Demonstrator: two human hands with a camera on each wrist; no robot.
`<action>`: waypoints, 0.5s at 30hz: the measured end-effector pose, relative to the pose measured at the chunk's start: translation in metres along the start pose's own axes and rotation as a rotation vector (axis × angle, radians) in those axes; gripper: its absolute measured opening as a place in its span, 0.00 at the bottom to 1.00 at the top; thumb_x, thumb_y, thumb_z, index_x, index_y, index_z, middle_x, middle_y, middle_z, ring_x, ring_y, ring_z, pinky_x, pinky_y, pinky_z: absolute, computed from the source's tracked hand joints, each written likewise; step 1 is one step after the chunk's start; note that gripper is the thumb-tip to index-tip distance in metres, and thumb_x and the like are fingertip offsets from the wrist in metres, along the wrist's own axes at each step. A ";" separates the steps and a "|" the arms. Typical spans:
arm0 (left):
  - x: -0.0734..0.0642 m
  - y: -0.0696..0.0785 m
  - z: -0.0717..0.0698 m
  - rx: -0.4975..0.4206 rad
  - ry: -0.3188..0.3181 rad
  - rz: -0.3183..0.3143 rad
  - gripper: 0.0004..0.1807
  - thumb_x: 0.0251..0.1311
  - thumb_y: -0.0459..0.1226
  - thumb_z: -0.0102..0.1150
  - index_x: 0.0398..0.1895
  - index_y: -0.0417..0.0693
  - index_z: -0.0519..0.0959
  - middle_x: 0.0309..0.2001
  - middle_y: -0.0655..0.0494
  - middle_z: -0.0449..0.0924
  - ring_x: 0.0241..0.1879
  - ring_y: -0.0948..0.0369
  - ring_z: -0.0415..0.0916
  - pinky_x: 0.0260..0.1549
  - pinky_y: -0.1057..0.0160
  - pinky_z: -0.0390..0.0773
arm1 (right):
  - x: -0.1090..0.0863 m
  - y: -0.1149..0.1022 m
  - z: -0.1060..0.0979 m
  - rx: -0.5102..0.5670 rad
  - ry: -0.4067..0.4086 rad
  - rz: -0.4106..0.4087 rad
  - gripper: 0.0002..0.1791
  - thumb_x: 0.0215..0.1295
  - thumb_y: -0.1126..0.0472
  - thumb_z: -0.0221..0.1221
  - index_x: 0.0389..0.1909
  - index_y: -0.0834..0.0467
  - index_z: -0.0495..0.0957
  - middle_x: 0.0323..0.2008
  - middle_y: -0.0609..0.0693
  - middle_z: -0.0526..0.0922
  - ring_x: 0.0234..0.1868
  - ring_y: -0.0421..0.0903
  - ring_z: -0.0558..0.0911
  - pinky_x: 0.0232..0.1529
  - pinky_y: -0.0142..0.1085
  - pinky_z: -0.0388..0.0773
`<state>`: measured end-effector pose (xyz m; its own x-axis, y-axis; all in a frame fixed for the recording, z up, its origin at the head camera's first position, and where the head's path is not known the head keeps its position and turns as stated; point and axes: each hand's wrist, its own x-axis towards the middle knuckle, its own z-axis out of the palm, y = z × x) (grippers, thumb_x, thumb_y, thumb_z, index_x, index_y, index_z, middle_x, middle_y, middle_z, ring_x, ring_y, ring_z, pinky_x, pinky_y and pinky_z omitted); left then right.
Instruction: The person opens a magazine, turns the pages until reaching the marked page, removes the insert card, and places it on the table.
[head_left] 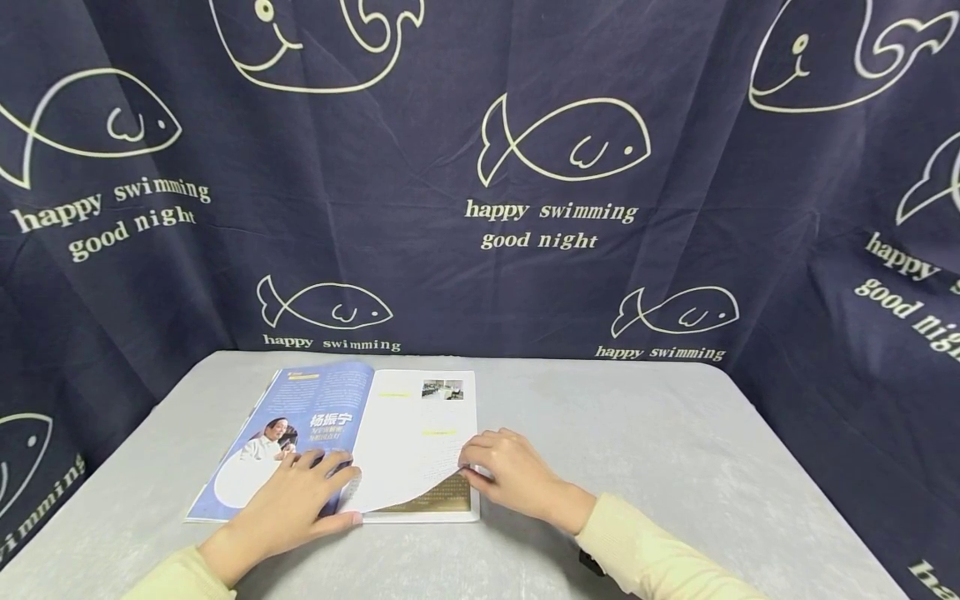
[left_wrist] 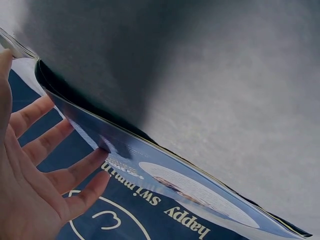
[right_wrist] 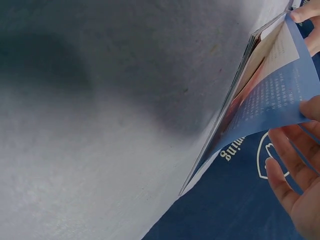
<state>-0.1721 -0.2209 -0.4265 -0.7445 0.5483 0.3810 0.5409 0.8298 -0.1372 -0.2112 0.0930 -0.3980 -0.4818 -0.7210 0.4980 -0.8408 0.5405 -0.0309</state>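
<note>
An open magazine (head_left: 330,392) lies on the table, its left page blue with a photo of a person and its right page white with text. My left hand (head_left: 288,500) rests on the lower part of the left page near the spine, fingers spread, thumb at the bottom edge. With thumb and fingers, my right hand (head_left: 517,475) pinches the outer edge of the right page (head_left: 412,450). That page curls up at its lower corner, baring a brown page (head_left: 450,493) underneath. In the right wrist view the lifted page's blue underside (right_wrist: 270,95) shows.
The grey tabletop (head_left: 637,433) extends right of the magazine. A dark blue curtain (head_left: 420,217) with fish drawings and lettering hangs behind and at both sides. Something small and black (head_left: 591,562) shows under the right sleeve.
</note>
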 end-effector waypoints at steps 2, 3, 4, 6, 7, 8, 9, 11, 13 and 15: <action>0.000 0.000 0.000 0.000 0.000 0.003 0.29 0.48 0.65 0.52 0.45 0.58 0.78 0.47 0.58 0.76 0.44 0.52 0.74 0.38 0.42 0.72 | 0.000 0.000 0.000 0.004 -0.002 0.003 0.03 0.57 0.56 0.59 0.28 0.48 0.80 0.30 0.38 0.82 0.33 0.35 0.79 0.32 0.26 0.71; 0.000 0.000 0.000 0.000 -0.001 0.006 0.29 0.49 0.65 0.52 0.45 0.58 0.78 0.47 0.58 0.76 0.44 0.52 0.74 0.38 0.42 0.72 | 0.000 0.000 0.000 0.004 -0.004 0.006 0.03 0.57 0.56 0.59 0.28 0.48 0.80 0.31 0.38 0.82 0.34 0.35 0.79 0.32 0.26 0.71; 0.000 -0.001 0.000 0.000 0.000 0.008 0.28 0.49 0.65 0.52 0.45 0.58 0.78 0.47 0.58 0.76 0.44 0.52 0.74 0.38 0.43 0.72 | -0.001 0.001 0.000 0.005 -0.006 0.008 0.03 0.57 0.56 0.59 0.28 0.48 0.80 0.31 0.38 0.82 0.34 0.35 0.79 0.33 0.27 0.72; 0.000 -0.001 0.000 -0.004 0.000 0.009 0.28 0.49 0.64 0.52 0.45 0.58 0.78 0.47 0.58 0.76 0.44 0.52 0.74 0.38 0.43 0.72 | -0.001 0.001 0.000 0.005 -0.009 0.013 0.02 0.56 0.56 0.59 0.28 0.48 0.80 0.31 0.38 0.82 0.34 0.35 0.79 0.34 0.27 0.72; -0.001 -0.001 0.000 -0.005 0.000 0.011 0.28 0.49 0.64 0.52 0.45 0.58 0.78 0.47 0.58 0.76 0.44 0.52 0.74 0.38 0.43 0.72 | -0.001 0.001 0.000 0.005 -0.008 0.016 0.02 0.56 0.57 0.60 0.28 0.48 0.80 0.31 0.38 0.82 0.34 0.35 0.79 0.34 0.28 0.73; -0.001 -0.002 0.000 -0.007 0.001 0.012 0.28 0.49 0.64 0.52 0.45 0.58 0.78 0.47 0.58 0.76 0.44 0.52 0.74 0.38 0.42 0.72 | -0.001 0.001 0.000 0.003 -0.008 0.018 0.02 0.55 0.57 0.60 0.29 0.48 0.80 0.31 0.38 0.82 0.34 0.35 0.79 0.34 0.28 0.73; -0.001 -0.002 0.000 -0.009 0.003 0.014 0.27 0.49 0.64 0.53 0.45 0.57 0.78 0.47 0.58 0.76 0.44 0.52 0.74 0.38 0.42 0.72 | -0.001 0.001 0.000 0.004 -0.007 0.020 0.02 0.55 0.57 0.60 0.29 0.48 0.80 0.31 0.38 0.82 0.34 0.35 0.79 0.33 0.28 0.73; -0.001 -0.002 0.000 -0.011 0.006 0.019 0.27 0.50 0.63 0.53 0.44 0.57 0.78 0.47 0.58 0.76 0.44 0.52 0.74 0.39 0.41 0.73 | -0.002 0.002 0.000 0.001 -0.003 0.023 0.02 0.54 0.57 0.61 0.30 0.49 0.80 0.31 0.38 0.82 0.34 0.35 0.79 0.33 0.28 0.73; -0.001 -0.003 0.000 -0.011 0.009 0.023 0.27 0.50 0.63 0.53 0.44 0.57 0.78 0.47 0.58 0.76 0.44 0.52 0.75 0.38 0.42 0.73 | -0.001 0.002 0.000 -0.002 -0.001 0.024 0.03 0.54 0.57 0.61 0.31 0.49 0.80 0.32 0.38 0.82 0.34 0.36 0.80 0.33 0.28 0.73; -0.001 -0.003 0.000 -0.014 0.011 0.026 0.26 0.50 0.62 0.53 0.44 0.57 0.78 0.47 0.58 0.77 0.44 0.52 0.75 0.38 0.42 0.73 | -0.001 0.002 0.000 0.000 -0.002 0.031 0.05 0.55 0.57 0.61 0.33 0.50 0.80 0.33 0.39 0.83 0.35 0.37 0.80 0.34 0.30 0.74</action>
<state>-0.1734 -0.2238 -0.4265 -0.7255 0.5688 0.3876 0.5657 0.8135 -0.1349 -0.2120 0.0946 -0.3990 -0.5084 -0.7043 0.4955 -0.8253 0.5627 -0.0469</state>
